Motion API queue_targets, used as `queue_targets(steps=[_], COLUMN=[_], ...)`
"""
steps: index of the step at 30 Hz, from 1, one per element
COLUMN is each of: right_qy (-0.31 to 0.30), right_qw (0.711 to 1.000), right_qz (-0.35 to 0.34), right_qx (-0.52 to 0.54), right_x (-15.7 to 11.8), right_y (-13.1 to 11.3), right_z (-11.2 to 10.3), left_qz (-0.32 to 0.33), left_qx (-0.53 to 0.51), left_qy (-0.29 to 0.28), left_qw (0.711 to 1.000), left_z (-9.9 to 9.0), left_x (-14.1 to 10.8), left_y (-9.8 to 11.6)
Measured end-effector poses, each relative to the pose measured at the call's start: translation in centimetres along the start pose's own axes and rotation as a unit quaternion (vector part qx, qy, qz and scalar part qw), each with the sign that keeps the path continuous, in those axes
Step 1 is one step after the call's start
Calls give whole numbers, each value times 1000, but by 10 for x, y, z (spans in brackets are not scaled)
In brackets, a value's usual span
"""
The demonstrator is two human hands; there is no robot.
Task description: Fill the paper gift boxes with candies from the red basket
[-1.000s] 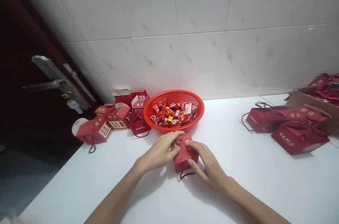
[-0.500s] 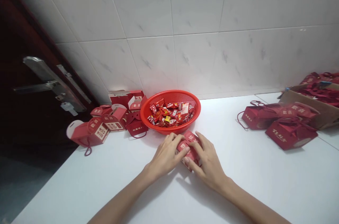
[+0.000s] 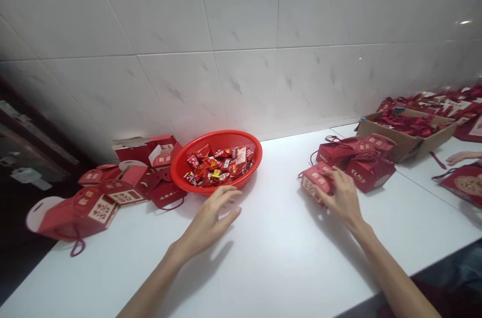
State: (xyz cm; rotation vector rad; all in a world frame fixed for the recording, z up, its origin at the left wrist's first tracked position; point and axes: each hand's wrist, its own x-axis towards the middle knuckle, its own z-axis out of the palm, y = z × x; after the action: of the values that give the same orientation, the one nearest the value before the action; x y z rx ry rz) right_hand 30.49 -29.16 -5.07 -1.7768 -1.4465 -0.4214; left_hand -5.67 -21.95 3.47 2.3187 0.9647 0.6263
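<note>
On the white table [image 3: 271, 258] by the marbled tile wall [image 3: 244, 7], the right hand [image 3: 342, 195] grips a red box [image 3: 315, 175] right of the red basket [image 3: 226, 141], the left hand [image 3: 209, 220], fingers parted, just before it.

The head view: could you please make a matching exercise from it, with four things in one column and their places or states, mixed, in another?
1. Left hand
2. Right hand
3. Candies
4. Carton

A. In the red basket
B. Brown and open at the top
C. Fingers on a small red box
D. Holding nothing, near the basket

Pairs: 1-D, 2-C, 3-A, 4-B
</note>
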Motion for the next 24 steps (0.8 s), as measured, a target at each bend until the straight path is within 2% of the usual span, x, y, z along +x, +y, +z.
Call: queue_targets(steps=[2, 5, 10, 13, 16, 19, 22, 24], right_qy=[26, 57, 104, 116, 111, 107, 123, 148], right_qw=[999, 997, 987, 985, 985, 984, 984, 983], right_qz=[15, 16, 22, 34, 54, 71, 50, 14], right_qx=[-31, -57, -122, -125, -117, -125, -122, -107], right_x=[5, 11, 17, 19, 22, 26, 31, 35], right_y=[32, 62, 85, 95, 97, 88, 68, 52], right_z=[-5, -14, -20, -19, -19, -22, -20, -13], left_qz=[-2, -5, -27, -54, -101, -180, -254, -281], left_qx=[22, 46, 72, 67, 71, 115, 159, 188], left_qy=[16, 45, 93, 147, 242, 332, 332, 308], left_qw=[1000, 998, 993, 985, 962, 919, 894, 889], left_z=[-9, -21, -41, -62, -91, -121, -136, -136], left_x=[-2, -6, -15, -23, -32, -40, -43, -39], left_y=[-3, -5, -6, -13, -32, -61, -91, -108])
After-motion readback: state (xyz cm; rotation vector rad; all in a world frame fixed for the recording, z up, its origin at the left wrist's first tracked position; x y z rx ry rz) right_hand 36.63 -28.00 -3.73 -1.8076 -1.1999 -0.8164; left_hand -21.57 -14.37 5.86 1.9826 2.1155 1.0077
